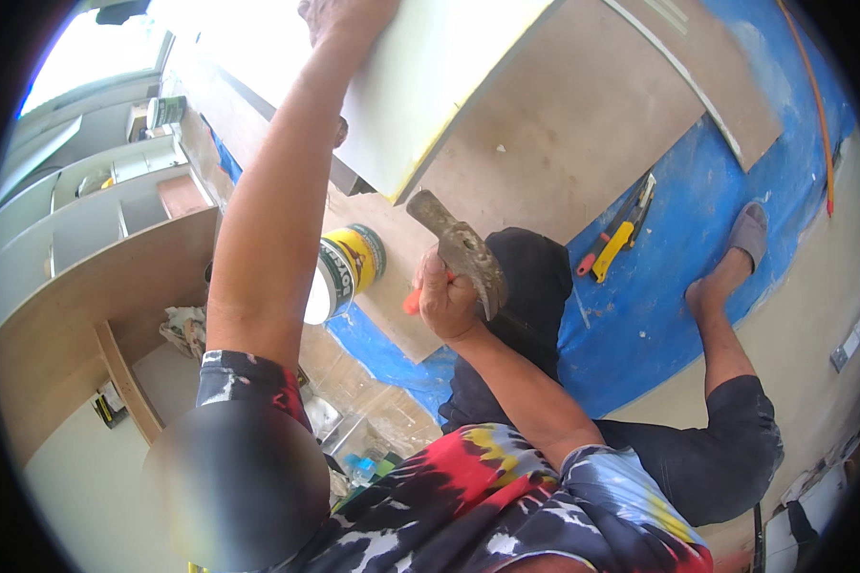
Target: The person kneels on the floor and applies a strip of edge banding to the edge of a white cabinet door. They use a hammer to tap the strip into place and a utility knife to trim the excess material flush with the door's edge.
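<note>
My right hand (452, 304) is closed around the orange-red handle of a claw hammer (463, 246). The hammer's worn, rusty metal head sits above my fist, just below the near corner of a large white panel (420, 100) with a yellowish edge. My left arm stretches up to the top of the picture. There my left hand (346, 21) is at the white panel, cut off by the picture's edge and washed out by glare, so its fingers hardly show.
A paint bucket (346, 270) with a yellow and green label stands between my arms. Brown boards (573, 124) lie over blue sheeting (659, 329). A yellow utility knife (617, 244) and red-handled pliers (597, 246) rest right of my knee. Cabinets (91, 224) line the left; an orange rod (814, 110) lies far right.
</note>
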Tool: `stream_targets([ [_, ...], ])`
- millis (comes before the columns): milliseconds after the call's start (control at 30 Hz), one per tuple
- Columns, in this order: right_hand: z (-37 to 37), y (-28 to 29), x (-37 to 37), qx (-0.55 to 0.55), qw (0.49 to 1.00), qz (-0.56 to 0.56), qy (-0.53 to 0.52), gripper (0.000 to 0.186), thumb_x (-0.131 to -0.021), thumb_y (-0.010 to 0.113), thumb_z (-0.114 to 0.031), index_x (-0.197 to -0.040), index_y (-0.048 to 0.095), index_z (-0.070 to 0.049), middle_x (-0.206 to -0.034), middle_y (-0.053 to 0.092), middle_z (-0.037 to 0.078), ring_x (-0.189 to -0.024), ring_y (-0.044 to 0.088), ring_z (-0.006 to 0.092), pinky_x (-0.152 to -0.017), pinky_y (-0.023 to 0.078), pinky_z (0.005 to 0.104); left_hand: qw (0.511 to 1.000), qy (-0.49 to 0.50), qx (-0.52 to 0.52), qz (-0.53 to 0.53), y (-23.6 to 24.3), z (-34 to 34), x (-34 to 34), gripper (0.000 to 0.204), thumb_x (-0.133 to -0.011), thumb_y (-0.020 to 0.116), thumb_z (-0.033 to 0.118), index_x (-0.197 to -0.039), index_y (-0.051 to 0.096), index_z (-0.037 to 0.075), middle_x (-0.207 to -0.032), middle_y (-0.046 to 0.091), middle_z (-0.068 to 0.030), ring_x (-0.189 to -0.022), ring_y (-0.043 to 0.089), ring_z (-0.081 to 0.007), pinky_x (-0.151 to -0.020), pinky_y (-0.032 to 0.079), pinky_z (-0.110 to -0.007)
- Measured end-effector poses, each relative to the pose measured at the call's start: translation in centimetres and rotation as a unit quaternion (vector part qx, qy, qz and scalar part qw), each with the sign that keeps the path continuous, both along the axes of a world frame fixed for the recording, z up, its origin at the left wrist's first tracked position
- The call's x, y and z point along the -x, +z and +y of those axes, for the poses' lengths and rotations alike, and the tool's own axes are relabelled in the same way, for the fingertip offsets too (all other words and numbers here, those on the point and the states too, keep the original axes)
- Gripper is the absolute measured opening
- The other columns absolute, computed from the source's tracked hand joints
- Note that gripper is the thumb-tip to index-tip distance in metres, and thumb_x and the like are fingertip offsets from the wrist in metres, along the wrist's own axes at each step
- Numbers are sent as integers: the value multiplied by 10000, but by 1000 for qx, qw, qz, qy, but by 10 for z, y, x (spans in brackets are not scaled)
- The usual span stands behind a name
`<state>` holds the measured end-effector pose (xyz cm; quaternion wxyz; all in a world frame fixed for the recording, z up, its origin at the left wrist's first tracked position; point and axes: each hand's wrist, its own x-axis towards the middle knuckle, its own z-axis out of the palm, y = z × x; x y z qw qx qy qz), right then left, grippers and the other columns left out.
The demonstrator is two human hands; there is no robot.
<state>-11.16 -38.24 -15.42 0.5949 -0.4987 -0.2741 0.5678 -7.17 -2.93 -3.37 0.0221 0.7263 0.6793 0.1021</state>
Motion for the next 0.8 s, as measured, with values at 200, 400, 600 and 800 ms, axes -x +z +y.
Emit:
stream_targets([
  [200, 7, -3, 4, -20, 999, 49, -3, 392, -1091, 474, -280, -767, 501, -61, -664, 504, 9, -547, 507, 94, -503, 441, 272, 999, -5, -23, 23, -4, 6, 0, 817, -983, 393, 633, -1545, 377, 41, -1619, 342, -175, -1531, 234, -311, -1248, 162, -452],
  [400, 11, 11, 7, -18, 985, 171, -24, 336, -1084, 490, -260, -813, 496, -61, -686, 490, 13, -622, 528, 110, -595, 476, 289, 1000, 3, -13, 19, -7, 3, 3, 814, -988, 380, 634, -1552, 366, 46, -1626, 334, -165, -1536, 220, -313, -1251, 150, -446],
  [600, 17, 25, 1, -44, 985, 144, -79, 371, -1081, 500, -281, -781, 492, -64, -665, 490, 16, -584, 520, 106, -560, 462, 286, 999, 17, -11, 26, -10, 8, 1, 804, -992, 375, 625, -1550, 368, 47, -1629, 325, -173, -1534, 220, -323, -1252, 145, -450],
  [800, 31, 37, -8, -5, 976, 200, -89, 390, -1071, 521, -273, -741, 483, -66, -634, 493, 8, -527, 497, 101, -512, 445, 279, 998, -22, -32, 39, -14, 9, 6, 745, -1018, 363, 576, -1533, 393, 38, -1604, 367, -182, -1520, 245, -350, -1242, 183, -461],
])
